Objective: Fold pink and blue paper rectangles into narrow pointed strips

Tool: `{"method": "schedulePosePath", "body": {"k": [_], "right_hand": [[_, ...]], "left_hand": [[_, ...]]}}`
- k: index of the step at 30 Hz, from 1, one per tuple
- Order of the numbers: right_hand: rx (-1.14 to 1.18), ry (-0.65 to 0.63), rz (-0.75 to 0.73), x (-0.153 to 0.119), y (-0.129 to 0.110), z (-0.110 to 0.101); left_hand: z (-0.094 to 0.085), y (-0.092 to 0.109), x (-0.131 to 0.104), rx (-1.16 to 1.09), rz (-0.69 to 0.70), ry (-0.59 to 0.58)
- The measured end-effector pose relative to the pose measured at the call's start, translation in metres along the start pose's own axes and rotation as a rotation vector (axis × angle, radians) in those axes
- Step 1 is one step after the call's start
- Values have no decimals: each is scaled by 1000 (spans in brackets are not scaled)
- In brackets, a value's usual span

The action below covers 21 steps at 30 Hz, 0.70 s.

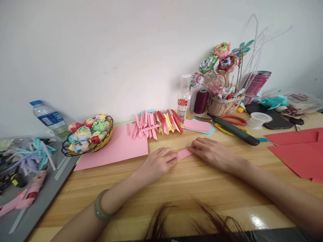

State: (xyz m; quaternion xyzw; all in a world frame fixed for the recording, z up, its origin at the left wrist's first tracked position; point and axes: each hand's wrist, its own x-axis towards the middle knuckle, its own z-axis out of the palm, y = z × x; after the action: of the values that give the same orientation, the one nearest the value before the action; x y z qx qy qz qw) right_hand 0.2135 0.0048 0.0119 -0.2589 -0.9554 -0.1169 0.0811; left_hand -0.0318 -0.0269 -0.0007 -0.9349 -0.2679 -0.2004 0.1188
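Observation:
A small pink paper strip (184,154) lies at the middle of the wooden table, between my two hands. My left hand (158,163) holds its left end, fingers together and pressed down on it. On the right end, the fingers of my right hand (212,153) are closed and pressed down the same way. Both ends of the strip are hidden under my fingers. Just behind my hands lie a pile of folded paper pieces (148,126) in pink, red and yellow, and a small stack of pink and blue paper (198,126).
A basket of paper flowers (111,136) rests on large pink paper (126,144) at left. Right of my hands lie a utility knife (234,129), scissors (233,119) and red paper (300,158). A glue gun (32,190) sits far left. A clear bottle (184,97) stands behind.

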Motion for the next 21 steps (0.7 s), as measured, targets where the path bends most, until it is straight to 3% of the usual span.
{"method": "schedulePosePath", "body": {"k": [5, 10, 15, 21], "right_hand": [[-67, 56, 33, 2, -8, 0], [-59, 84, -71, 10, -24, -4], [-61, 41, -39, 6, -15, -2], [-64, 25, 12, 1, -7, -1]], "left_hand": [[0, -5, -3, 16, 76, -10], [3, -6, -4, 24, 67, -31], [0, -7, -2, 14, 65, -56], [-15, -8, -11, 61, 70, -122]]}}
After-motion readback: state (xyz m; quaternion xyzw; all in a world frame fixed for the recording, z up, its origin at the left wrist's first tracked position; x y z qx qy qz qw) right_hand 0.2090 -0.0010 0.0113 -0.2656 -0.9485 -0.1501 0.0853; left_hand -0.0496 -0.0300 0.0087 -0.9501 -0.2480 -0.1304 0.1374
